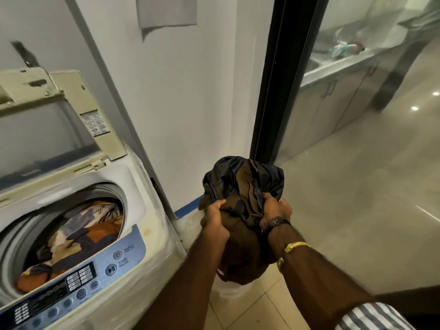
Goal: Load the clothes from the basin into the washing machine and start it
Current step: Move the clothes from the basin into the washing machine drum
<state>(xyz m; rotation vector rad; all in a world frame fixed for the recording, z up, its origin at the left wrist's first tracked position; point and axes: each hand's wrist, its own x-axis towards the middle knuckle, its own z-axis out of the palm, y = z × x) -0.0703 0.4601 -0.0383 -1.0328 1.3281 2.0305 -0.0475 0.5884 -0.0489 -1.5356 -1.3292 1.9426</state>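
A bundle of brown and dark blue clothes [242,186] hangs in the air to the right of the washing machine [142,210]. My left hand [214,220] grips the bundle's left side and my right hand [273,210] grips its right side. The machine's lid [59,115] stands raised. Inside its drum [71,234] lies orange, cream and dark patterned laundry. Under the bundle a white basin [233,290] shows only as a sliver of rim.
The blue control panel [83,277] with power and start/pause buttons runs along the machine's front. A white wall and a black door frame [273,91] stand behind the bundle. Through the glass, a counter with cabinets [333,86] and shiny tiled floor [357,210] lie at right.
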